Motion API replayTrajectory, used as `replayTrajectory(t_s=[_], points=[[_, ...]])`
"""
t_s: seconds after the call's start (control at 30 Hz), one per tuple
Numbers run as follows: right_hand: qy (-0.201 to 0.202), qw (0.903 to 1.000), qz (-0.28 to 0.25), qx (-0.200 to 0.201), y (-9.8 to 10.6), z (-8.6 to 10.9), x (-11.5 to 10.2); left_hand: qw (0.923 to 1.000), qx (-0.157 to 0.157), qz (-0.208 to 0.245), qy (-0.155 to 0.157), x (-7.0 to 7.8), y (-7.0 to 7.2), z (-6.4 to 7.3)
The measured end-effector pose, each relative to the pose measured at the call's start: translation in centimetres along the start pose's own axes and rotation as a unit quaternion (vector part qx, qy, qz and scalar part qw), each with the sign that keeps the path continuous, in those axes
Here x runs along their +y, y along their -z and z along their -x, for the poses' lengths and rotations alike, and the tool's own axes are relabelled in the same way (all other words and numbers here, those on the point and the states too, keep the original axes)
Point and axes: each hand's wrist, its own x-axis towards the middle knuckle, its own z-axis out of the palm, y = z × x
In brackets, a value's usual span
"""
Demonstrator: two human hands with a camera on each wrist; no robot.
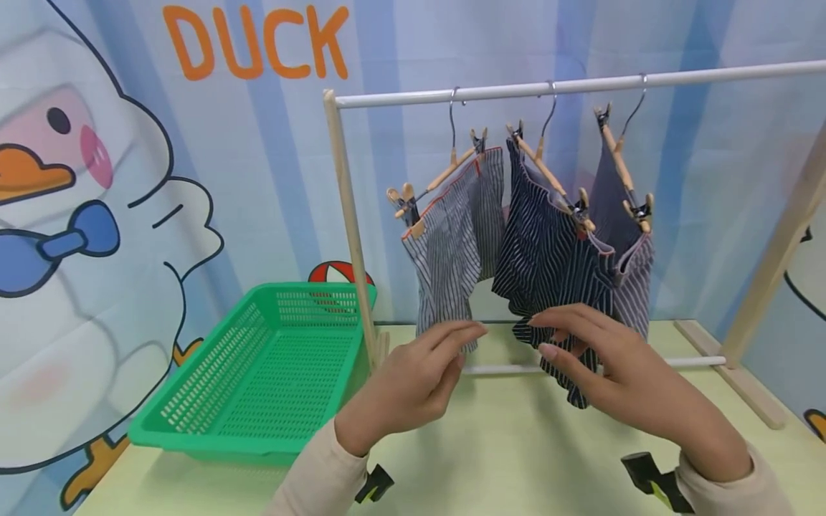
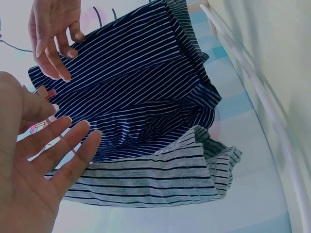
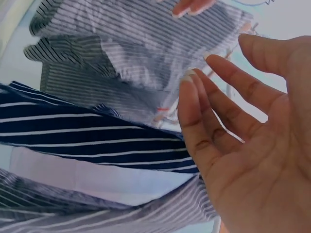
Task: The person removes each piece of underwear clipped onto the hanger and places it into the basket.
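Observation:
Three striped pairs of shorts hang by clip hangers from a white rail. Light grey shorts are at the left, navy shorts with white stripes in the middle, greyish-purple shorts at the right. My left hand is raised in front of the grey shorts, its fingers loosely bent and holding nothing. Before the navy shorts, my right hand hovers with thumb and fingers apart, also holding nothing. In the right wrist view, relaxed fingers overlap the edge of the navy shorts.
A green slotted basket stands left of the rack, beside its wooden post. A low white bar and a wooden foot form the rack's base on the pale table. A duck-print curtain hangs behind.

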Motion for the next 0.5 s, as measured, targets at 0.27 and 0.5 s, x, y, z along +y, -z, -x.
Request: replayTrajectory(t_s=[0.27, 0.5], points=[[-0.025, 0.9987, 0.036, 0.028, 0.85, -0.21, 0.55, 0.9996, 0.008, -0.025, -0.005, -0.31, 0.05, 0.02], [-0.034, 0.9970, 0.057, 0.038, 1.16, -0.48, 0.77, 0.9994, 0.017, -0.026, -0.011, -0.44, -0.25, -0.03]])
